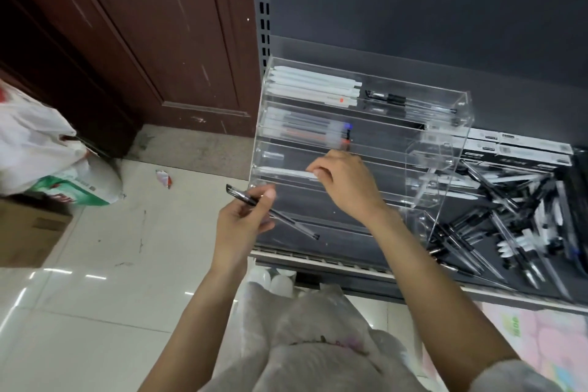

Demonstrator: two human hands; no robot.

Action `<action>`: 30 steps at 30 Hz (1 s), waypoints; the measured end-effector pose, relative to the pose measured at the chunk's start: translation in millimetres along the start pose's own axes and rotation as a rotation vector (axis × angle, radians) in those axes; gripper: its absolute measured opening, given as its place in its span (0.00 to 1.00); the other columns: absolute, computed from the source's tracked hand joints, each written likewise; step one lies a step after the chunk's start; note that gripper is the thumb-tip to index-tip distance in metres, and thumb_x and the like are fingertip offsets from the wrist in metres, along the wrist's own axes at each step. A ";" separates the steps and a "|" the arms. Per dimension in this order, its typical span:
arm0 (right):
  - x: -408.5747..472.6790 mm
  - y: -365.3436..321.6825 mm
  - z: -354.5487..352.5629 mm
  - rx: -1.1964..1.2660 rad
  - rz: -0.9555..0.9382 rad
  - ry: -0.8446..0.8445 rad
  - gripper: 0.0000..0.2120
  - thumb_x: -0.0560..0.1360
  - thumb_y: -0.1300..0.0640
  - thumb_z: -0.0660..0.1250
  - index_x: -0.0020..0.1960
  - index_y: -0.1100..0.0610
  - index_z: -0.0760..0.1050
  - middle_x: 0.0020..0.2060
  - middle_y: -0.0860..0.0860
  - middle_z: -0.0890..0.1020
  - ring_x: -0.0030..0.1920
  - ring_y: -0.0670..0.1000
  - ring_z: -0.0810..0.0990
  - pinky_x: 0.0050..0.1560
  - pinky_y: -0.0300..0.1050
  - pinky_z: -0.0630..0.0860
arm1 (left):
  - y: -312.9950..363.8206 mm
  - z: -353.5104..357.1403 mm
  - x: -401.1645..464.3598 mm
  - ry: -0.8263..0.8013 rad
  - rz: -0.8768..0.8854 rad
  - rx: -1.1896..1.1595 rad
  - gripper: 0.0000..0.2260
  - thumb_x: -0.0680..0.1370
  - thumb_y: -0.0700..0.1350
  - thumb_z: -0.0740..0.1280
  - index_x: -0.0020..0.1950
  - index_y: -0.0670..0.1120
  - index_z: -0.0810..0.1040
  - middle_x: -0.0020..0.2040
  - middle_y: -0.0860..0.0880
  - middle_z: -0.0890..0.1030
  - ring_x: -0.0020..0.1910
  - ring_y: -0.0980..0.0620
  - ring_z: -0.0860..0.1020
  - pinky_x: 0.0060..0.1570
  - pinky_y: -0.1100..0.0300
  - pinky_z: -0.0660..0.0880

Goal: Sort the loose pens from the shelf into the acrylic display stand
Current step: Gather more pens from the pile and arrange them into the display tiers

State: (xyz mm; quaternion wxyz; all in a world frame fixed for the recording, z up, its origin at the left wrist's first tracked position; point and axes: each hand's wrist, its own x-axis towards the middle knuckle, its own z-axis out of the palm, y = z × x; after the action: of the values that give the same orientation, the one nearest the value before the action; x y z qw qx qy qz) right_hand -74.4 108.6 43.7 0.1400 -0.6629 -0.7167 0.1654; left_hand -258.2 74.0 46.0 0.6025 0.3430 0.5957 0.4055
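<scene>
Your left hand [245,219] gripped a black-capped clear pen [270,212] and your right hand [343,181] pinched a white pen [286,172] in the tiered clear acrylic stand [439,149] on the dark shelf [318,229], beside loose pens [509,219], above glossy pale floor tiles [95,296].

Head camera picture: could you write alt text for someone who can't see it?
A person's right hand sets a white pen into a clear acrylic display stand on a dark shelf, while the left hand grips a black pen. Loose pens lie heaped to the right.
</scene>
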 end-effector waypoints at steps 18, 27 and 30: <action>-83.7 7.2 -37.9 0.063 -0.094 0.338 0.07 0.74 0.53 0.67 0.50 0.53 0.80 0.43 0.46 0.83 0.42 0.49 0.79 0.44 0.46 0.76 | 18.3 71.2 -6.6 -0.239 0.046 -0.132 0.05 0.77 0.41 0.67 0.49 0.41 0.80 0.40 0.47 0.80 0.41 0.54 0.80 0.41 0.67 0.77; -68.7 100.4 -121.5 -0.360 0.057 0.582 0.04 0.73 0.60 0.69 0.46 0.56 0.82 0.38 0.52 0.84 0.39 0.56 0.81 0.39 0.43 0.74 | 26.8 99.8 54.3 -0.124 1.015 0.955 0.13 0.77 0.48 0.65 0.60 0.47 0.79 0.54 0.49 0.80 0.55 0.49 0.74 0.56 0.57 0.70; -47.5 107.8 -129.4 -0.362 0.048 0.584 0.03 0.75 0.59 0.68 0.46 0.55 0.81 0.37 0.51 0.83 0.38 0.56 0.80 0.37 0.39 0.68 | 32.2 98.9 68.7 -0.125 1.087 1.008 0.16 0.77 0.50 0.60 0.61 0.46 0.78 0.57 0.48 0.78 0.57 0.47 0.72 0.58 0.57 0.66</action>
State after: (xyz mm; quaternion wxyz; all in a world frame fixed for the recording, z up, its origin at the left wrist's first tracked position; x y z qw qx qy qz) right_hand 81.3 75.2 116.2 0.2156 -0.7129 -0.6483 -0.1579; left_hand -164.9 156.6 50.1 0.1192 0.8467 0.4203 0.3036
